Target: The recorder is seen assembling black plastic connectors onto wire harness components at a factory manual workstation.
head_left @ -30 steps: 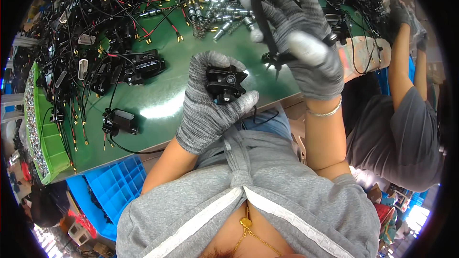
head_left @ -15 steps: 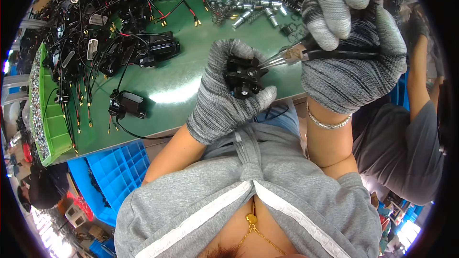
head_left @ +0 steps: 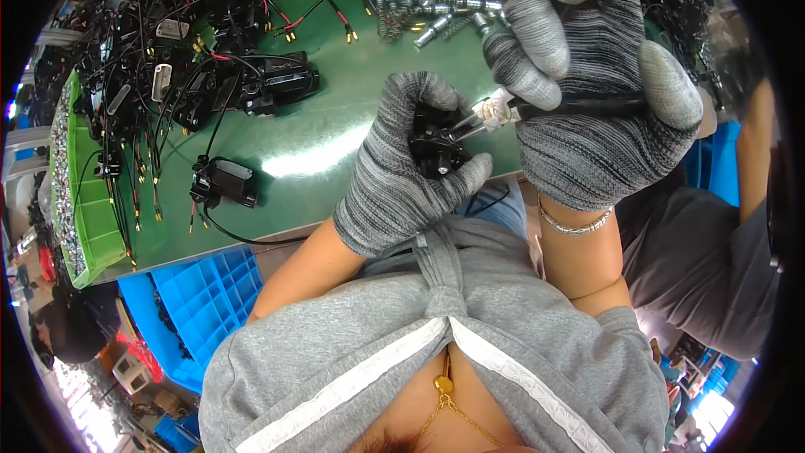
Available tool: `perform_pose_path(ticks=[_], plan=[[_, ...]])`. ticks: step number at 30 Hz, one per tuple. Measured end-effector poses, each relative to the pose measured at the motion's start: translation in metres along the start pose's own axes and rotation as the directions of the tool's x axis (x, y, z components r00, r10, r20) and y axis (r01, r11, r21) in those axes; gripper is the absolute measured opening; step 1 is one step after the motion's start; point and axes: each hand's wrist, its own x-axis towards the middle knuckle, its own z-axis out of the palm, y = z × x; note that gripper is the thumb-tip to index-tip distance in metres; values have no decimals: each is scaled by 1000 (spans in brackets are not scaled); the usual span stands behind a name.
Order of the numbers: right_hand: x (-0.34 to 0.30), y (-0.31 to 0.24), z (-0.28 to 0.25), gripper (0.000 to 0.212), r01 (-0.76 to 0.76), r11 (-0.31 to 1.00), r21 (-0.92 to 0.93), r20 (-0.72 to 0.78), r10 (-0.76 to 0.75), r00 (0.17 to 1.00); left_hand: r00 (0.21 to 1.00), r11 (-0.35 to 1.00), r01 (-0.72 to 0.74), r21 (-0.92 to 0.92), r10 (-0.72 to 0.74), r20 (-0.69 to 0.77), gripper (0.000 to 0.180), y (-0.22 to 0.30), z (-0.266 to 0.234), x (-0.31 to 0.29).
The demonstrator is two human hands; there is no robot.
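Observation:
My gloved left hand (head_left: 381, 176) is wrapped around a small black housing (head_left: 439, 158) above the front of the table. My gloved right hand (head_left: 599, 151) grips slim-jawed pliers (head_left: 493, 110) by their black handles, its fingers curled around them. A pale wrapping covers the pliers near the joint. Their thin metal tips point left into the black housing; whether they hold something inside it cannot be made out.
The green table (head_left: 335, 117) carries a heap of black wired parts (head_left: 201, 42) at left and metal plungers with springs (head_left: 432, 13) at the back. One wired black part (head_left: 225, 182) lies near the front edge. A green tray (head_left: 101, 226) and blue crate (head_left: 201, 285) stand left. Someone sits at right.
My right hand has shifted left with the pliers, and the jaws reach farther into the black housing. My left hand has moved slightly right and turned the housing a little.

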Motion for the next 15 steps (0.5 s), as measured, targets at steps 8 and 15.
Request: perform_pose_path(ticks=[8, 15], plan=[[3, -1, 0, 52, -70, 996, 52, -8, 71, 997, 999, 999, -37, 29, 37, -4, 65, 3, -1, -2], [29, 3, -4, 69, -249, 936, 249, 224, 195, 955, 996, 998, -63, -29, 64, 68, 65, 5, -3, 0]])
